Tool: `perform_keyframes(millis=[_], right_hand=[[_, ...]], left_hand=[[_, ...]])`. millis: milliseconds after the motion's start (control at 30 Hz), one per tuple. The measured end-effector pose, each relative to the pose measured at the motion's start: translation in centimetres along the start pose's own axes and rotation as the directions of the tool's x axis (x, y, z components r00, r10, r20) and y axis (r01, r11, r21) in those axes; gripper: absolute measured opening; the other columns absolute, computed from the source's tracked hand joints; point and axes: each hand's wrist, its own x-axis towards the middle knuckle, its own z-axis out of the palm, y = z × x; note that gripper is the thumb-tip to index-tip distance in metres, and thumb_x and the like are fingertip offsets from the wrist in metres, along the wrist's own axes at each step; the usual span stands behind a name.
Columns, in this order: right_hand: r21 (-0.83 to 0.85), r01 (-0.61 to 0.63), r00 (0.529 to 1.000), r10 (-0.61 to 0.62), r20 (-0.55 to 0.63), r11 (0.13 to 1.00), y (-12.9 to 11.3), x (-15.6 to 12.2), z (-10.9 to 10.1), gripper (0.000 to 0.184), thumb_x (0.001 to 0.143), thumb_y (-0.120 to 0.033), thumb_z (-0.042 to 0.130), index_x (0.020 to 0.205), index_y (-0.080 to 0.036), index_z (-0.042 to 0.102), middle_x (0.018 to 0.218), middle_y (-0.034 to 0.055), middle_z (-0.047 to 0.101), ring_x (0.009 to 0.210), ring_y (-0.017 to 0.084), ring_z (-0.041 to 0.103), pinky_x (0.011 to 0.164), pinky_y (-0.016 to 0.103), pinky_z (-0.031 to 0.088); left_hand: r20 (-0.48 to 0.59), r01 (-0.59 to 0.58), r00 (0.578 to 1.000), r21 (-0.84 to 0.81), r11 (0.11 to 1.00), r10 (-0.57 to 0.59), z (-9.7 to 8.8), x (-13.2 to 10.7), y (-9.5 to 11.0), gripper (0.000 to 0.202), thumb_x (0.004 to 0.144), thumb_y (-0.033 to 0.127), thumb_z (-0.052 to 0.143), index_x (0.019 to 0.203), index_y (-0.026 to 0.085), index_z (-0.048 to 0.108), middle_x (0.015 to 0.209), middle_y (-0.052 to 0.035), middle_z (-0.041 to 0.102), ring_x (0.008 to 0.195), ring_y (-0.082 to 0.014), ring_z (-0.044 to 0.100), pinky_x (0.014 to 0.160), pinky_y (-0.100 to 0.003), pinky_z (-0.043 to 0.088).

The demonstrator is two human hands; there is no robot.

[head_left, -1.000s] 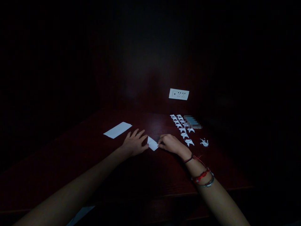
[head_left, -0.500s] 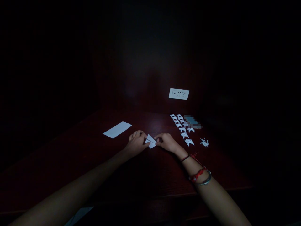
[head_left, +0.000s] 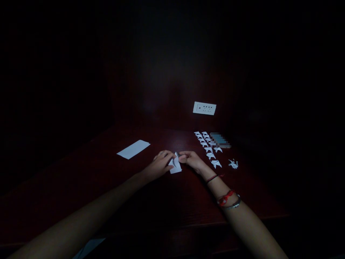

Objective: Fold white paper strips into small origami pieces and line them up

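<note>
A small piece of folded white paper (head_left: 175, 167) lies on the dark red table between my hands, with one flap partly raised. My left hand (head_left: 159, 163) holds its left side, thumb low and fingers over the upper edge. At its upper right, my right hand (head_left: 192, 160) pinches the paper's edge between thumb and fingers; the exact grip is dim. Two rows of small folded paper pieces (head_left: 210, 155) with pointed ends lie beyond my right hand. Left of the paper rests a flat stack of white paper strips (head_left: 134, 149).
A small heap of paper scraps (head_left: 233, 164) sits at the right. Behind it is a flat bluish object (head_left: 220, 140), blurred out by pixels. A white wall socket (head_left: 204, 108) is on the back panel. The table's front edge (head_left: 188, 226) runs below my forearms.
The folded paper has been turned and its flap now stands partly raised. My left hand has shifted slightly right, its fingers reaching over the paper; my right hand stays close by.
</note>
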Motion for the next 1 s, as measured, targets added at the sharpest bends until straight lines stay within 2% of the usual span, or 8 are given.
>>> perform_keyframes(millis=[200, 367, 467, 633, 733, 833, 900, 1000], right_hand=[[-0.052, 0.091, 0.989, -0.084, 0.124, 0.994, 0.0, -0.1, -0.1, 0.02, 0.057, -0.007, 0.058, 0.077, -0.009, 0.057, 0.06, -0.0031, 0.05, 0.054, 0.005, 0.046, 0.061, 0.02, 0.04], [-0.156, 0.128, 0.991, -0.118, 0.068, 0.979, 0.3, 0.1, 0.1, 0.038, 0.052, -0.004, 0.061, 0.088, -0.012, 0.051, 0.073, -0.0014, 0.051, 0.059, 0.005, 0.047, 0.061, 0.02, 0.041], [-0.206, 0.143, 0.987, -0.126, 0.096, 0.968, 0.5, 0.3, 0.1, 0.037, 0.052, -0.004, 0.061, 0.087, -0.013, 0.051, 0.071, -0.0015, 0.052, 0.059, 0.006, 0.048, 0.06, 0.022, 0.042], [-0.11, 0.097, 0.994, -0.091, 0.057, 0.989, 0.7, 0.6, 0.2, 0.036, 0.049, -0.002, 0.061, 0.082, -0.013, 0.051, 0.064, -0.004, 0.05, 0.056, 0.006, 0.048, 0.059, 0.022, 0.042], [-0.058, 0.082, 0.996, -0.08, 0.035, 0.995, 0.7, 0.5, 0.1, 0.036, 0.049, -0.001, 0.06, 0.081, -0.014, 0.05, 0.061, -0.0045, 0.05, 0.054, 0.006, 0.048, 0.058, 0.02, 0.041], [-0.026, 0.108, 0.992, -0.106, 0.073, 0.994, 0.5, 0.4, -0.2, 0.025, 0.052, -0.006, 0.06, 0.074, -0.013, 0.052, 0.056, -0.0042, 0.051, 0.051, 0.006, 0.046, 0.053, 0.019, 0.038], [-0.035, 0.155, 0.982, -0.15, 0.111, 0.987, 0.4, 0.4, -0.3, 0.015, 0.052, -0.01, 0.06, 0.064, -0.012, 0.051, 0.053, -0.0047, 0.049, 0.049, 0.005, 0.044, 0.05, 0.018, 0.036], [-0.061, 0.212, 0.974, -0.205, 0.1, 0.975, 0.3, 0.4, -0.4, 0.015, 0.052, -0.014, 0.061, 0.056, -0.012, 0.047, 0.049, -0.0066, 0.045, 0.045, 0.004, 0.04, 0.046, 0.017, 0.032]], left_hand=[[0.019, -0.024, 0.999, -0.065, 0.998, 0.026, 0.0, 0.1, -0.4, 0.029, 0.072, 0.027, 0.048, 0.099, 0.024, 0.038, 0.103, -0.0007, 0.046, 0.098, -0.0184, 0.04, 0.081, -0.031, 0.03], [0.006, 0.007, 1.0, -0.087, 0.996, -0.007, 0.0, 0.0, -0.6, 0.031, 0.071, 0.03, 0.049, 0.099, 0.023, 0.037, 0.103, -0.0012, 0.046, 0.096, -0.0181, 0.042, 0.079, -0.029, 0.032], [-0.008, 0.014, 1.0, -0.073, 0.997, -0.014, 0.0, 0.0, -0.7, 0.039, 0.07, 0.03, 0.051, 0.106, 0.024, 0.035, 0.105, -0.0016, 0.045, 0.096, -0.0184, 0.041, 0.079, -0.029, 0.032], [0.075, -0.1, 0.991, -0.102, 0.99, 0.108, 0.0, 0.2, -1.2, 0.017, 0.073, 0.026, 0.048, 0.089, 0.021, 0.049, 0.09, -0.0006, 0.05, 0.085, -0.0157, 0.047, 0.074, -0.026, 0.035], [0.015, -0.164, 0.986, -0.125, 0.978, 0.167, -0.1, 0.3, -1.1, 0.017, 0.073, 0.023, 0.049, 0.089, 0.02, 0.05, 0.093, -0.0005, 0.05, 0.088, -0.015, 0.046, 0.078, -0.026, 0.034], [-0.025, -0.185, 0.983, -0.147, 0.972, 0.183, -0.3, 0.3, -0.9, 0.02, 0.072, 0.024, 0.051, 0.091, 0.021, 0.05, 0.096, -0.0001, 0.05, 0.091, -0.015, 0.045, 0.081, -0.027, 0.033], [-0.05, -0.157, 0.987, -0.172, 0.972, 0.151, -0.3, 0.2, -0.8, 0.022, 0.071, 0.027, 0.052, 0.092, 0.021, 0.049, 0.096, -0.0004, 0.05, 0.092, -0.0154, 0.046, 0.081, -0.028, 0.033], [-0.131, -0.027, 0.991, -0.27, 0.963, -0.009, -0.2, 0.2, -0.9, 0.032, 0.069, 0.032, 0.053, 0.098, 0.02, 0.045, 0.096, -0.0023, 0.051, 0.089, -0.0157, 0.048, 0.076, -0.028, 0.037]])
